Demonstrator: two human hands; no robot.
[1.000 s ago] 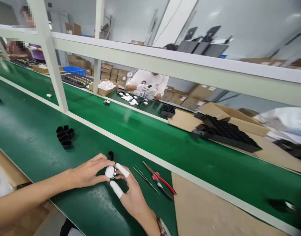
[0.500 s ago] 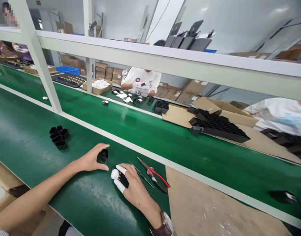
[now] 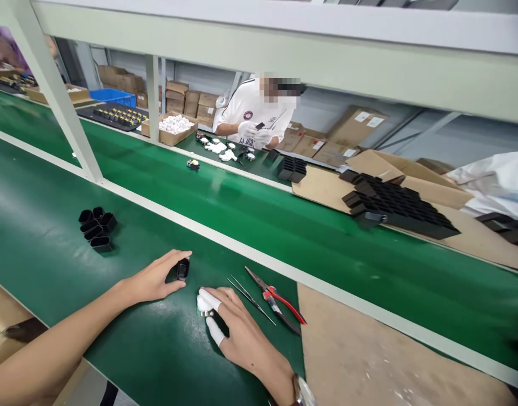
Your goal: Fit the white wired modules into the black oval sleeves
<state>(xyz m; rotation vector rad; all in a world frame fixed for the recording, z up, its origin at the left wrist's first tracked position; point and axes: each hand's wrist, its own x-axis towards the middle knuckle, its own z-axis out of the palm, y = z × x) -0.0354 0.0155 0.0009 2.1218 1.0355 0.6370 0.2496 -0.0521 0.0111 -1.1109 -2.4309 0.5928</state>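
My left hand (image 3: 155,277) has thumb and forefinger closed on the two sides of a small black open-topped housing (image 3: 183,269). Further right, my right hand (image 3: 246,332) wears white finger covers on thumb and forefinger. These fingers pinch a small rounded white part (image 3: 204,305) with a green edge, low over the green bench. Tweezers (image 3: 252,300) and red-and-black long-nose pliers (image 3: 275,299) lie just beyond my right hand. A cluster of several more black housings (image 3: 97,228) stands on the bench to the left.
Past a white rail (image 3: 191,228) runs a green conveyor (image 3: 250,203) carrying a small assembly (image 3: 193,164). A co-worker (image 3: 259,121) in white gloves holds a black piece opposite. Black housings (image 3: 402,208) fill the far side; a brown board (image 3: 368,349) lies at right.
My left thumb and forefinger have closed in on the black housing. My right hand has tilted the white part, showing its green edge. The camera view has tipped downward.
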